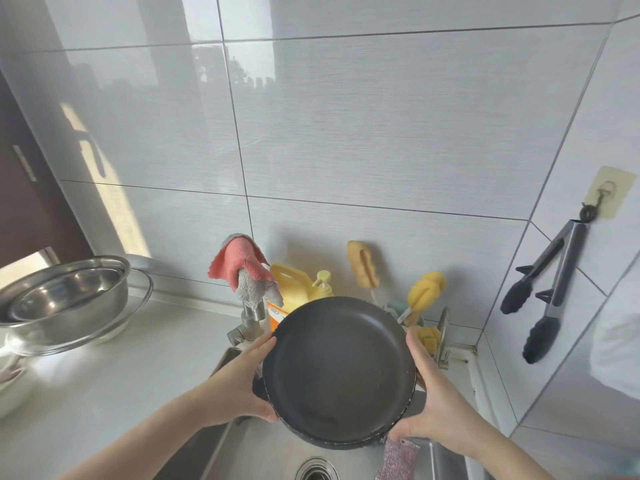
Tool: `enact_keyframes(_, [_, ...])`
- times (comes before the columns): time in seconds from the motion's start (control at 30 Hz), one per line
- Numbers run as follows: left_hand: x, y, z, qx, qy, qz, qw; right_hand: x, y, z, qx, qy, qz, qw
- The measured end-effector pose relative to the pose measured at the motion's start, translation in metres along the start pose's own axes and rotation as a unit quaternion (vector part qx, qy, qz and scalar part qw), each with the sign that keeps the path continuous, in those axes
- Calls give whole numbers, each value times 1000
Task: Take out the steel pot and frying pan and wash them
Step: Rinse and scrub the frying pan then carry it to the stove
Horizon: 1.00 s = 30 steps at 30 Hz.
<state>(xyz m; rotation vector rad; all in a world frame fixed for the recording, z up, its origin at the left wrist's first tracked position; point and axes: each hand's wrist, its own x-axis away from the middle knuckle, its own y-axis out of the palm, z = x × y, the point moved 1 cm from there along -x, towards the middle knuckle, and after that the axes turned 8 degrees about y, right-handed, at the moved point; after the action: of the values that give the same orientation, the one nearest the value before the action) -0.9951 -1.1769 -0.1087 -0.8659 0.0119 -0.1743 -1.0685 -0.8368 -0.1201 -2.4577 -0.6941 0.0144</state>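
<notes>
Holding the frying pan (339, 370) tilted above the sink (263, 448), the left hand (247, 382) grips its left rim and the right hand (438, 398) clasps its right rim, a scouring cloth (396, 460) hanging beneath that hand. Steel bowls (65, 303) sit stacked at the counter's (138, 368) left edge.

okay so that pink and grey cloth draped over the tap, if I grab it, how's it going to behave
The pink and grey cloth will probably be floppy: it sags in folds over the tap and takes its shape. It looks thin and fluffy, so likely light, unless it is soaked, which I cannot tell. Merely draped, it should lift off easily.
</notes>
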Motion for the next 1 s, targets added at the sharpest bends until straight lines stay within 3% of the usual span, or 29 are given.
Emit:
enact_keyframes(0.43, [-11,-7,-13,-8,30,-70,997,16,30,4,-35,68,26,997])
enact_keyframes(1.0, [-9,-5,-7,31,42,-84,995,29,27,-5,-40,74,44,996])
